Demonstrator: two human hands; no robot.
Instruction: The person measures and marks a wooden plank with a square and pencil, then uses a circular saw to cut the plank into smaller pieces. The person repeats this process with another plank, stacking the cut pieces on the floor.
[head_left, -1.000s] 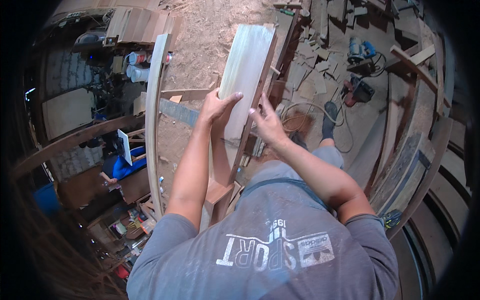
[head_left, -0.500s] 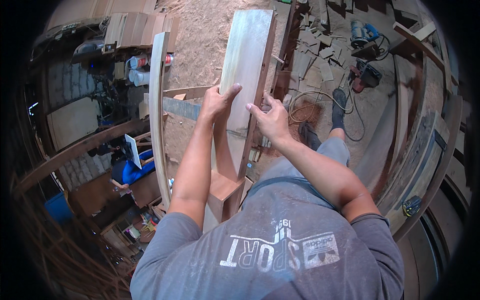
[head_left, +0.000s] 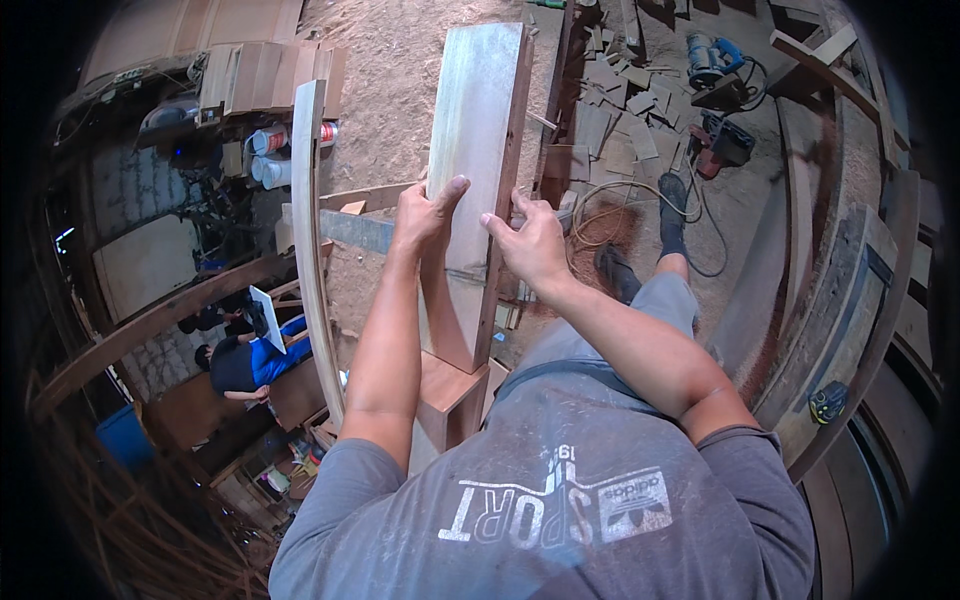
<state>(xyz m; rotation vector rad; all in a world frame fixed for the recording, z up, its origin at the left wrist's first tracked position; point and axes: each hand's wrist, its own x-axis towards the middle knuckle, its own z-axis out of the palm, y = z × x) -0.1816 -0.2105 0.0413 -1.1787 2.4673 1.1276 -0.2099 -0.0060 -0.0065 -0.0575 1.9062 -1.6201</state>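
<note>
A long, pale wooden board (head_left: 468, 130) with a thick brown side edge extends away from me, its near end at a brown wooden box-like frame (head_left: 453, 380). My left hand (head_left: 425, 215) is closed round the board's left edge, thumb on the broad upper face; its other fingers are mostly hidden. On the opposite edge is my right hand (head_left: 530, 240), its thumb pressed on the face and its bent fingers along the brown side. A dark line crosses the board just nearer to me than my hands.
Left of the board stands a long wooden strip (head_left: 308, 200). Thin wood offcuts (head_left: 625, 125) litter the floor at the far right, near a blue power tool (head_left: 712, 60), a red power tool (head_left: 722, 148) and a looped cable (head_left: 590, 215). Another person (head_left: 235, 365) is at the left.
The whole view has shifted slightly, so the board and my hands appear a little further left. My hold on the board looks the same. More of the other person shows.
</note>
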